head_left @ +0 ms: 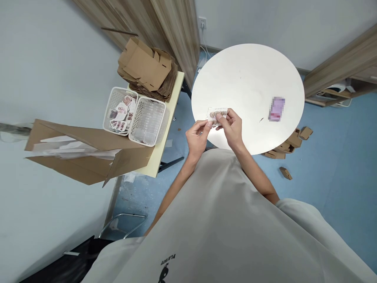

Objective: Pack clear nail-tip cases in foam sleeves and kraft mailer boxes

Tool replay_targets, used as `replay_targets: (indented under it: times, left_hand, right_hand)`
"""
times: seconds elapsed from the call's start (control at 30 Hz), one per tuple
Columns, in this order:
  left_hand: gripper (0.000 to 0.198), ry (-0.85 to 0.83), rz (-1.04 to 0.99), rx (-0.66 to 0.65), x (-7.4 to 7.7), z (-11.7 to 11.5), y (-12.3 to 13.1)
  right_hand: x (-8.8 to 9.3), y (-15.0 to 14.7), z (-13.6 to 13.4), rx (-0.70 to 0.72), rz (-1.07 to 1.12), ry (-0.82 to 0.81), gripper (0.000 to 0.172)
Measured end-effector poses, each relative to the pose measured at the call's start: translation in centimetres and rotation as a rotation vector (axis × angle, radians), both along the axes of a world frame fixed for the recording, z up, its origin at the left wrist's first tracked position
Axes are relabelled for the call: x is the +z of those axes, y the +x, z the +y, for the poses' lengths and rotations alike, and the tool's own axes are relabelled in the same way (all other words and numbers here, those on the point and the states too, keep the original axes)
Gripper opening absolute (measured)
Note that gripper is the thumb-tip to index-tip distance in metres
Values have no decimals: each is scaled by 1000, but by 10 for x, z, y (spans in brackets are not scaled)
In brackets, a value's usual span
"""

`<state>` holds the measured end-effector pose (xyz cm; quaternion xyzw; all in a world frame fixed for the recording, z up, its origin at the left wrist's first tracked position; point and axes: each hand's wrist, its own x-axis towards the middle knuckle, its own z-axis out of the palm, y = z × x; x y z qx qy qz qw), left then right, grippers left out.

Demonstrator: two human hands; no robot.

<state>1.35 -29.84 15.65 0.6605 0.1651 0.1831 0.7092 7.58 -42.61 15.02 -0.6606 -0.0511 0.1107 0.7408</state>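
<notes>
A small white card (217, 112) with several brownish-pink pieces on it is held up over the near edge of the round white table (250, 78). My left hand (196, 137) pinches its lower left corner between thumb and finger. On the card's right side, my right hand (233, 127) grips it, the thumb lying across its front. The two thumbs are close together. Farther right on the table lies a pixelated purple item (277, 109), apart from both hands.
On a yellow side table (153, 163) at left are stacked flat cardboard boxes (144, 65), a basket of similar cards (107, 114) and a basket of clear plastic cases (149, 120). An open carton (88, 169) holds white sheets. Small brown boxes (294, 138) lie on the floor at right.
</notes>
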Motion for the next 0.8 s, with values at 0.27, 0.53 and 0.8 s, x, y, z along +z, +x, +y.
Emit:
replay_targets:
  times: [0.27, 0.53, 0.8]
  left_hand:
    - [47, -24, 19, 2, -1, 0, 0]
    - [42, 48, 18, 144, -6, 0, 0]
    - [37, 467, -156, 3, -9, -2, -6]
  right_hand:
    - [-9, 1, 0, 12, -34, -26, 50]
    - [2, -11, 2, -154, -300, -214, 38]
    - [1, -14, 9, -80, -132, -61, 49]
